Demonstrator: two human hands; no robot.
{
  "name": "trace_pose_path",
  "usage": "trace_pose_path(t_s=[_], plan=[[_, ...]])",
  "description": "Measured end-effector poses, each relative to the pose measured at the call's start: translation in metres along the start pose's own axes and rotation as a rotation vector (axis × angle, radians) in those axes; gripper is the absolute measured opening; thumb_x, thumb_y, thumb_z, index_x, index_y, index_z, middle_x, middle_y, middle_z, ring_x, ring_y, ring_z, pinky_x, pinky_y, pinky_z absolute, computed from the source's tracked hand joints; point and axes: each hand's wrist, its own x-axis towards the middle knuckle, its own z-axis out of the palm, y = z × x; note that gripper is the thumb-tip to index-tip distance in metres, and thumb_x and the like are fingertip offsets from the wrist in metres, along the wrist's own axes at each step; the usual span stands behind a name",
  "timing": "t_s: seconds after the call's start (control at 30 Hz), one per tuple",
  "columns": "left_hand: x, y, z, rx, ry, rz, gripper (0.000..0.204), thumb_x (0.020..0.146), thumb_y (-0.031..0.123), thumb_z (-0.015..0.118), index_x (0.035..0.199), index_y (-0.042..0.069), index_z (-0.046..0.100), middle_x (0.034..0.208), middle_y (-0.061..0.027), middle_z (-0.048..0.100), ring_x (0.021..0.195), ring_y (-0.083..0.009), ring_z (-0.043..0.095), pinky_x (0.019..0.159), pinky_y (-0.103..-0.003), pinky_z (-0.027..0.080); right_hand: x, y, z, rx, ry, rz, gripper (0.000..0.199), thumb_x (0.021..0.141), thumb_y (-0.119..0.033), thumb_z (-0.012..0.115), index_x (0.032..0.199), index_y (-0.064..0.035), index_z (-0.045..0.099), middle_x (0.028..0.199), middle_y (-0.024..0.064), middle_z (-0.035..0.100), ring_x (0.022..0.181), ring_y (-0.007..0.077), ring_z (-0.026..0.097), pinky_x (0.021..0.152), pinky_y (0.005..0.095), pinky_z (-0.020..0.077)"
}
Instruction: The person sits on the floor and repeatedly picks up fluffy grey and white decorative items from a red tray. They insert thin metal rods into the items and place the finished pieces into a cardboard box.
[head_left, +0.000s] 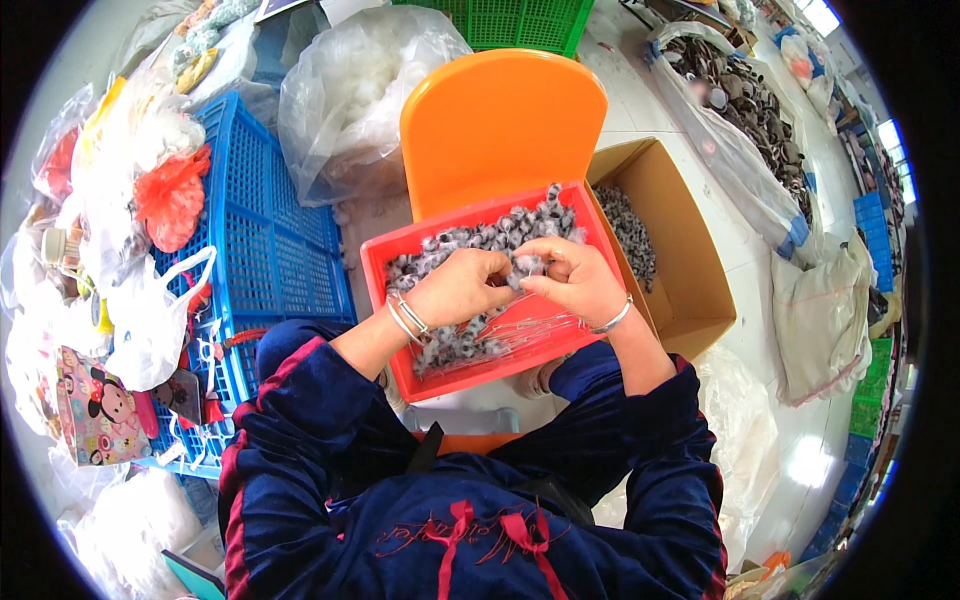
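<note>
Over a red plastic tray, my two hands meet at a small grey furry piece. My right hand pinches this piece between thumb and fingers. From the other side, the closed fingertips of my left hand press against it. Many similar grey-and-black furry pieces lie along the far and left parts of the tray. Thin pale strands, perhaps threads or wires, are spread over its near right part. Part of the tray is hidden under my hands.
An orange chair stands behind the tray. Right of it, a cardboard box holds more furry pieces. A blue crate hung with bags is at left, a clear bag of white fluff beyond, and a sack of dark pieces far right.
</note>
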Motion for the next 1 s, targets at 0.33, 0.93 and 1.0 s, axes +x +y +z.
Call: trace_pose_path(t_s=[0.33, 0.93, 1.0], plan=[[-0.002, 0.017, -0.020, 0.022, -0.131, -0.005, 0.020, 0.089, 0.017, 0.064, 0.079, -0.001, 0.065, 0.065, -0.0027, 0.061, 0.061, -0.0075, 0.054, 0.057, -0.027, 0.044, -0.001, 0.009, -0.002, 0.144, 0.235, -0.027, 0.006, 0.087, -0.003, 0.070, 0.089, -0.0010, 0.065, 0.078, -0.0004, 0.063, 0.072, 0.0037, 0.055, 0.064, 0.0202, 0.0448], [-0.005, 0.036, -0.019, -0.593, 0.210, 0.095, 0.034, 0.093, 0.016, 0.065, 0.124, 0.002, 0.059, 0.094, 0.0031, 0.062, 0.077, -0.0035, 0.053, 0.065, -0.018, 0.040, 0.013, 0.004, 0.003, 0.293, 0.281, 0.090, 0.021, 0.096, -0.021, 0.063, 0.082, -0.0060, 0.063, 0.069, -0.0025, 0.060, 0.056, 0.0019, 0.045, 0.051, 0.0184, 0.0353], [0.000, 0.029, -0.009, -0.579, 0.147, 0.131, 0.037, 0.092, 0.015, 0.067, 0.127, 0.004, 0.059, 0.094, 0.0031, 0.065, 0.079, -0.0022, 0.054, 0.066, -0.018, 0.042, 0.015, 0.005, 0.013, 0.288, 0.258, 0.049, 0.021, 0.097, -0.021, 0.062, 0.082, -0.0060, 0.063, 0.069, -0.0023, 0.060, 0.055, 0.0019, 0.043, 0.050, 0.0184, 0.0343]])
